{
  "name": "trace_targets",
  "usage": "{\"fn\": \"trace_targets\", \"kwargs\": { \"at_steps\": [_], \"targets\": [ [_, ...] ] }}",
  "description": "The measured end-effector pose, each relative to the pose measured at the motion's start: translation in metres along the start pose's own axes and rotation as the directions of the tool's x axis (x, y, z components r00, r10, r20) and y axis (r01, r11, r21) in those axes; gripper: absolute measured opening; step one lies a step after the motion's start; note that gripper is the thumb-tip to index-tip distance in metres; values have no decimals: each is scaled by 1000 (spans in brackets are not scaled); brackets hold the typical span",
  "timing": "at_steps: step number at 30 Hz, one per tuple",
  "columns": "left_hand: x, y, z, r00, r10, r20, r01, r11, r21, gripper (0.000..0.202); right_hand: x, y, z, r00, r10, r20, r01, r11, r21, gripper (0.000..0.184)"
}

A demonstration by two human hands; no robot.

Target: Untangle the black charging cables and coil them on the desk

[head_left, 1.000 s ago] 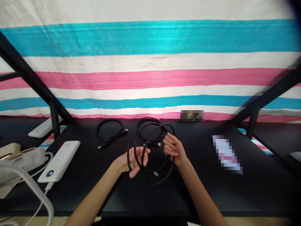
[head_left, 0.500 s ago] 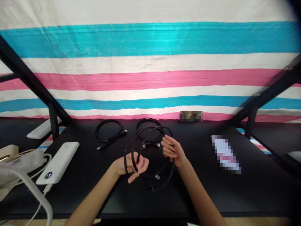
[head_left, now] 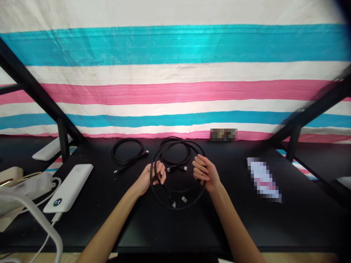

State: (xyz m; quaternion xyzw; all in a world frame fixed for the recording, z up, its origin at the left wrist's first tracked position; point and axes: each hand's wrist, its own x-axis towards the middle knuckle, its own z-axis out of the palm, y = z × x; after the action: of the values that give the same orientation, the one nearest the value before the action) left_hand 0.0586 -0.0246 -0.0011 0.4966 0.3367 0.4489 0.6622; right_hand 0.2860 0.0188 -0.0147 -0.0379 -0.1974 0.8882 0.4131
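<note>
Between my hands is a black cable [head_left: 175, 209] wound in several loops, held above the table. My left hand [head_left: 152, 176] is closed around the left side of the loops. On the opposite side, my right hand [head_left: 206, 173] has its fingers curled round the same cable. Light-coloured connector ends of this cable show inside the lower part of the coil. Just behind it lies a second coiled black cable [head_left: 189, 153], partly covered by the held loops. Farther left, a third coiled black cable [head_left: 113, 155] rests on the table with both plugs showing.
A white power bank [head_left: 72, 186] with a small lit display and a plugged-in cord lies at left, near white adapters and cords [head_left: 34, 188]. To the right is a blurred-out packet [head_left: 263, 179]. A pixelated box [head_left: 223, 134] stands at the back before the striped sheet [head_left: 175, 91].
The cable loops have been drawn together into a tighter, rounder coil and raised slightly. My left hand has moved up a little and its fingers have closed more; my right hand has shifted slightly right.
</note>
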Motion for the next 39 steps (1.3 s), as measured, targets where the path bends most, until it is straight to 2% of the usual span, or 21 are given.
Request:
{"fn": "trace_targets", "kwargs": {
  "at_steps": [4, 8, 14, 23, 27, 34, 36, 39],
  "targets": [
    [2, -3, -2, 997, 59, -56, -54, 994, 98, 45, 0, -1, 1, 1000, -1, -7, 1, 999, -40, 44],
    [2, -7, -1, 982, 143, -122, -127, 984, 128, 45, 0, -2, 0, 999, 39, 18, -38, 997, -62, 44],
    [0, -10, 3, 960, 180, -215, -148, 976, 157, 44, -1, -4, -1, 996, 84, -4, -84, 994, -75, 43],
    [-1, -13, 1, 910, 316, -269, -257, 938, 232, 40, -4, -4, 2, 993, 107, 42, -105, 993, -49, 41],
    [-1, -14, 1, 884, 324, -338, -243, 935, 259, 38, -5, -2, 3, 993, 109, 55, -106, 993, -57, 41],
    [-1, -9, 10, 809, 312, -498, -186, 940, 286, 40, -5, 0, 7, 991, 129, 28, -126, 987, -102, 41],
    [1, -7, 9, 826, 266, -497, -158, 955, 249, 42, -4, 0, 7, 993, 121, 6, -120, 986, -113, 42],
    [5, -6, 5, 902, 154, -403, -85, 979, 183, 45, -3, 0, 4, 997, 70, -33, -73, 991, -115, 44]
  ]
}}
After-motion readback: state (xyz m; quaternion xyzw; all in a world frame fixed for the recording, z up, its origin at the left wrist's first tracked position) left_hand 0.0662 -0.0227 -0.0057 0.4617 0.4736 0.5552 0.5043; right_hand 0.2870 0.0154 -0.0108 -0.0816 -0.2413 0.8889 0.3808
